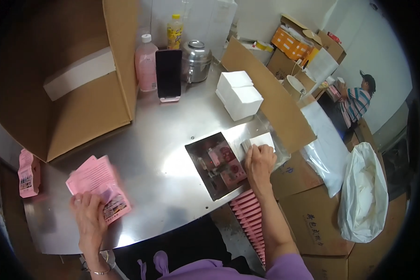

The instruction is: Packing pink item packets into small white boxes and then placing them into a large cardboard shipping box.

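My left hand lies at the near left of the steel table, its fingers curled over the edge of some pink printed packets. The packets overlap in a loose pile with a picture panel near my fingers. On the right, my right hand is closed at the near edge of a small white paper stack, fingers bent down and fingertips partly hidden. Just left of that hand, a dark rectangular opening in the tabletop shows pink and metal parts inside. Beyond it stand white folded paper blocks.
An open cardboard box stands at the left. A phone on a stand, a pink bottle, a yellow bottle and a steel pot line the back. Pink packets sit in a row below the right edge. A person works farther off.
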`<control>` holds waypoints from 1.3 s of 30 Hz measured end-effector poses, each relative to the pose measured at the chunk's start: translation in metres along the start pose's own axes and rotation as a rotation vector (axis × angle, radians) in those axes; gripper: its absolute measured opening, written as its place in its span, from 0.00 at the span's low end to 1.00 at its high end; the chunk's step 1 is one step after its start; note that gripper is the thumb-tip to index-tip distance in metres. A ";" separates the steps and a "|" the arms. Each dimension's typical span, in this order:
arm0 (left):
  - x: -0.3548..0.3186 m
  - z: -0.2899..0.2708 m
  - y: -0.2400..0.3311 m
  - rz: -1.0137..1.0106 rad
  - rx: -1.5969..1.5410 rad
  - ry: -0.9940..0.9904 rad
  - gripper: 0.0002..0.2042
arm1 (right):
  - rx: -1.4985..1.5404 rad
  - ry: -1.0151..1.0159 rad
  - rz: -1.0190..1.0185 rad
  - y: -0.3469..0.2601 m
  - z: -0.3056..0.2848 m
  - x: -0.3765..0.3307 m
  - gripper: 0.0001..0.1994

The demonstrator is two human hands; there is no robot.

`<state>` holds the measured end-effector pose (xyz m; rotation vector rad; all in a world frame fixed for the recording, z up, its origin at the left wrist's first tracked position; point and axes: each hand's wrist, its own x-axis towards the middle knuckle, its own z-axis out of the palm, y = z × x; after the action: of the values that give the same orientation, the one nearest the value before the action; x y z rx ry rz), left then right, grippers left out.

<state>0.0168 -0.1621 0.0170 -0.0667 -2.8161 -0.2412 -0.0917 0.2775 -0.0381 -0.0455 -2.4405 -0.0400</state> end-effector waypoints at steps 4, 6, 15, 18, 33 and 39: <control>0.016 0.007 0.068 0.290 -0.520 0.032 0.13 | 0.122 -0.036 0.066 0.009 -0.012 0.004 0.12; 0.013 0.039 0.108 0.447 -0.599 -0.026 0.11 | 0.275 0.018 0.058 0.015 -0.010 0.002 0.17; 0.017 0.055 0.125 0.342 -0.403 -0.056 0.37 | 0.616 -0.166 -0.730 -0.114 -0.084 -0.071 0.21; 0.021 0.062 0.152 0.253 -0.492 -0.037 0.37 | 0.472 -0.269 -0.592 -0.126 -0.049 -0.015 0.16; 0.024 0.057 0.143 0.356 -0.208 0.056 0.30 | 0.075 -0.043 0.020 0.005 -0.005 -0.004 0.07; 0.016 0.058 0.148 0.372 -0.239 -0.134 0.25 | 0.270 -0.009 0.049 0.019 -0.013 -0.002 0.17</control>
<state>-0.0048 -0.0065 -0.0088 -0.6748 -2.8201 -0.4970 -0.0808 0.2961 -0.0288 0.0146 -2.4313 0.3113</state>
